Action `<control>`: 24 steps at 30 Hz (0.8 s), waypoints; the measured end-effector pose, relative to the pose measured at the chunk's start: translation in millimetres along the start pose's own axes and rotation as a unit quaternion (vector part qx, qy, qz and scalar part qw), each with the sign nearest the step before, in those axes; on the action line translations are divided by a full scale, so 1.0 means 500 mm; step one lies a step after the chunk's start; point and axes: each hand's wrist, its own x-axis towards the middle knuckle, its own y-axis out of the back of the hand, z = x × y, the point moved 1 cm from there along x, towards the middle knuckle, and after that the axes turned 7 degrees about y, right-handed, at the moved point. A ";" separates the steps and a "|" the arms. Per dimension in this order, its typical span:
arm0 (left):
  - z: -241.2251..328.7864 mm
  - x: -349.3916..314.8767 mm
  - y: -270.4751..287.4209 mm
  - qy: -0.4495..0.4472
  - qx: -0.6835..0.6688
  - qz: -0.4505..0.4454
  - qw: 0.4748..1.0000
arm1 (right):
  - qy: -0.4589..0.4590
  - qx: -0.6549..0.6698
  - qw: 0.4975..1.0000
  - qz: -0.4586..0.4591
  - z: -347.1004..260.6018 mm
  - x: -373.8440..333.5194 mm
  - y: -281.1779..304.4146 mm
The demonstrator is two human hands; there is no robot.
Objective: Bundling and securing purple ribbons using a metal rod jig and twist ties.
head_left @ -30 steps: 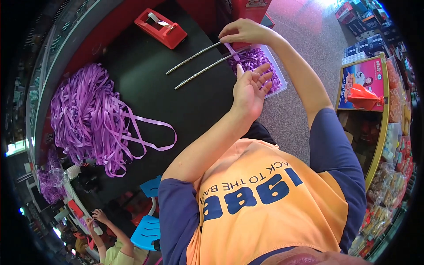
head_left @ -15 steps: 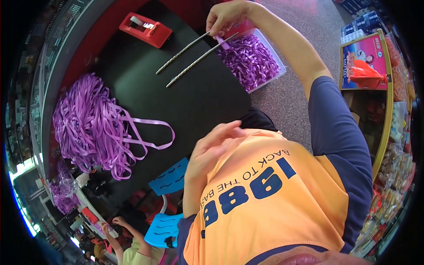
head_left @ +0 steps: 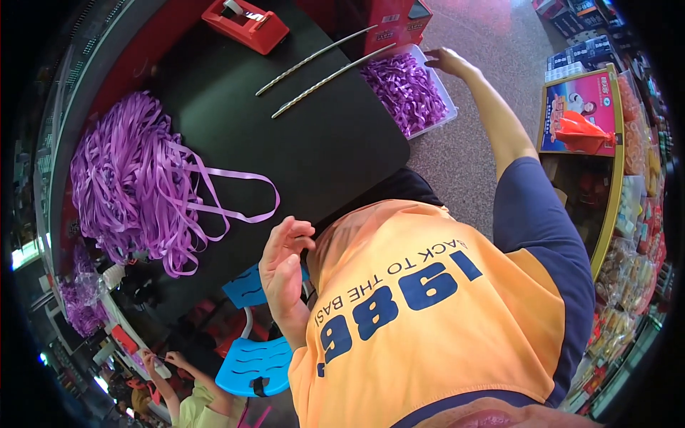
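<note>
My right hand point(head_left: 451, 63) is at the far-right rim of a white plastic box point(head_left: 444, 123), its fingers stretched out with nothing visible in them. Whether they touch the rim I cannot tell. Short purple ribbon pieces point(head_left: 405, 96) fill the box. Close to my body, my left hand point(head_left: 287, 267) hangs near the black table's front edge, fingers loosely bent and apart, holding nothing. Two thin twisted metal rods point(head_left: 314, 60) stick out side by side over the table. To the left lies a large heap of purple ribbon point(head_left: 132, 178), one loop trailing toward the middle.
A red tape dispenser point(head_left: 246, 27) sits at the far side of the black table point(head_left: 342, 143). Behind the box stands a red carton point(head_left: 389, 25). A blue chair point(head_left: 253, 364) is at lower left, near another person's arms point(head_left: 171, 378). Packed shelves point(head_left: 621, 264) line the right.
My right hand has left the rod ends, where it held a purple ribbon piece, and moved right to the box's rim. My left hand has shifted left. The view has tilted slightly.
</note>
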 end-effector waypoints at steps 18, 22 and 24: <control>0.056 -0.038 -0.017 -0.113 0.154 0.055 0.980 | 0.467 0.188 0.851 0.150 -0.871 -0.082 0.227; 0.155 -0.094 -0.145 -0.337 -0.222 -0.168 0.899 | 0.516 0.201 0.832 0.023 -0.986 0.012 0.152; 0.167 -0.102 -0.179 -0.377 -0.204 -0.201 0.881 | 0.453 0.227 0.862 0.019 -1.005 0.059 0.132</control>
